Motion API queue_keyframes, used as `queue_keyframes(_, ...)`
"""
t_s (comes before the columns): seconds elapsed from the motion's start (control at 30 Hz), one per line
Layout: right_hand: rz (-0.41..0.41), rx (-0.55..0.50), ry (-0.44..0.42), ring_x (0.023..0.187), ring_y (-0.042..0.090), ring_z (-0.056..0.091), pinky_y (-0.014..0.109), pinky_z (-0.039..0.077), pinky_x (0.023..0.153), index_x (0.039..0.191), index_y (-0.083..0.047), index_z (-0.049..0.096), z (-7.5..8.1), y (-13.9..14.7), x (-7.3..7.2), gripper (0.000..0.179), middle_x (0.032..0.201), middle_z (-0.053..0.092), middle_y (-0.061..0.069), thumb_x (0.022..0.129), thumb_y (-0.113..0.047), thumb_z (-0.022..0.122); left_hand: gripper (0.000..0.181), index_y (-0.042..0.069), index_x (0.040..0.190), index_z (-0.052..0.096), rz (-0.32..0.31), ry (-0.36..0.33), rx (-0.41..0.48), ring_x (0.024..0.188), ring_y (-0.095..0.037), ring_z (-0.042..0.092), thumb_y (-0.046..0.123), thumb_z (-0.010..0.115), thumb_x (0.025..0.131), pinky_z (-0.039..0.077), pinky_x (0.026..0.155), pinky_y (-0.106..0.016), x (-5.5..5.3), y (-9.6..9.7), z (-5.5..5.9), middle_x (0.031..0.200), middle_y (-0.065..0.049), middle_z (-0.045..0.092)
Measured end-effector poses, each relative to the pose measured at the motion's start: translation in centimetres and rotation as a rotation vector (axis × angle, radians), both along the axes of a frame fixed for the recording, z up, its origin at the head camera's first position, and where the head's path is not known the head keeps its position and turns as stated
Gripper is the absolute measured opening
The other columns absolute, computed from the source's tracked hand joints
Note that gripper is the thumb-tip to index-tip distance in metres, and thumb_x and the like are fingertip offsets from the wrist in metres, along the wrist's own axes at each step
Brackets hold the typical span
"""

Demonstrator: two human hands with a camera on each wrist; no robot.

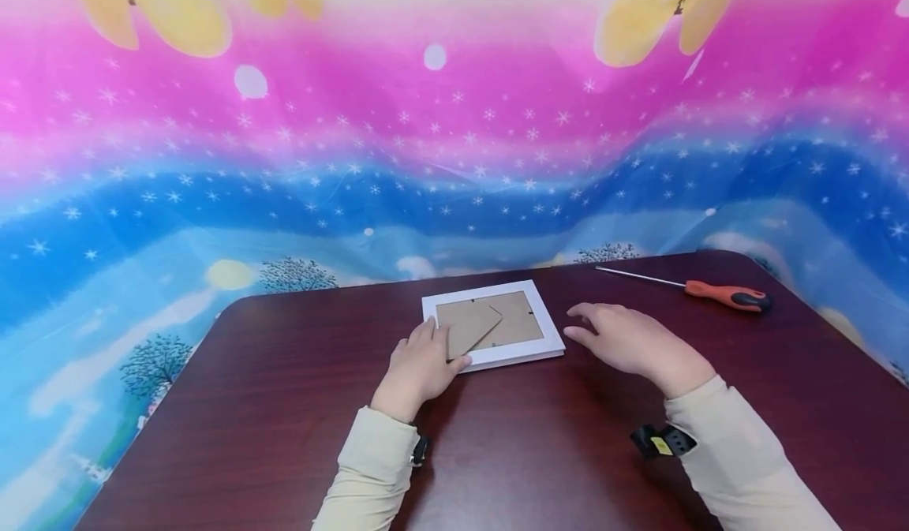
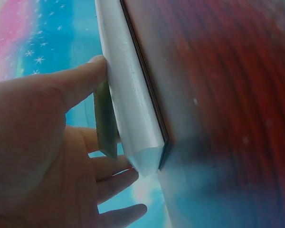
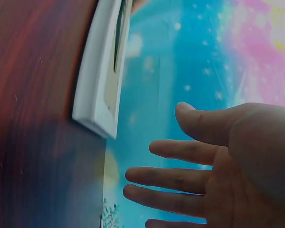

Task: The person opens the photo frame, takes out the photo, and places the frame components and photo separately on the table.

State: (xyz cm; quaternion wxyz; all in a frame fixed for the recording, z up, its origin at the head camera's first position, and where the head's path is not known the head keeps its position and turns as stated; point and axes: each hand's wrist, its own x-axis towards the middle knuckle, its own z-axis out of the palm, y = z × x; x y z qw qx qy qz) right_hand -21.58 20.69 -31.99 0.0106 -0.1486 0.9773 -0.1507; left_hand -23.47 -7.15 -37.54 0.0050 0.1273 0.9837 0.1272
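Note:
A white picture frame (image 1: pixel 552 342) lies on the table with its brown backboard (image 1: pixel 521 326) facing up. On the back, a brown stand flap (image 1: pixel 474 327) is partly raised at an angle. My left hand (image 1: pixel 420 361) rests at the frame's near left corner. In the left wrist view, the thumb (image 2: pixel 88 78) touches the frame's edge, and the other fingers reach past the flap with little bend. Just off the frame's right side hovers my right hand (image 1: pixel 632 342), holding nothing. Its fingers (image 3: pixel 171 179) are extended and spread apart in the right wrist view.
A screwdriver (image 1: pixel 724 294) with an orange and black handle lies near the back right of the dark red wooden table (image 1: pixel 284 405), its shaft pointing left. Behind the table hangs a colourful printed cloth (image 1: pixel 426 160). A black strap (image 1: pixel 663 441) is on the right wrist.

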Motion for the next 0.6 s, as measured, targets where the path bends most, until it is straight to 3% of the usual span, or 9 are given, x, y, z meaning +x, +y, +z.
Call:
queue_keyframes(0.17,0.004,-0.028,0.041,0.110,0.039,0.061,0.058,0.045,0.094,0.130,0.003,0.060,-0.2,1.5,-0.7,0.042,0.118,0.065,0.022,0.099,-0.026,0.060,0.068,0.001,0.148,0.043,-0.021,-0.020,0.010,0.145,-0.033,0.029,0.044,0.059,0.098,0.029,0.113,-0.052,0.1,0.0,0.0,0.155,-0.022,0.033)
queue_keyframes(0.4,-0.031,0.008,0.130,0.121,0.045,0.054,0.062,0.041,0.098,0.130,0.002,0.061,-2.0,4.6,-2.0,0.039,0.128,0.061,0.025,0.100,-0.023,0.060,0.069,0.001,0.147,0.043,-0.036,-0.003,-0.005,0.144,-0.034,0.032,0.046,0.060,0.097,0.031,0.112,-0.052,-0.1,-0.1,0.0,0.154,-0.022,0.036)
queue_keyframes(0.6,-0.039,0.045,0.183,0.111,0.042,0.061,0.062,0.046,0.088,0.129,-0.001,0.063,-2.2,8.0,-2.5,0.035,0.126,0.062,0.024,0.101,-0.022,0.057,0.073,-0.001,0.147,0.042,-0.038,-0.001,0.043,0.144,-0.034,0.031,0.045,0.064,0.095,0.031,0.112,-0.051,-0.3,-0.4,-0.4,0.154,-0.023,0.034)
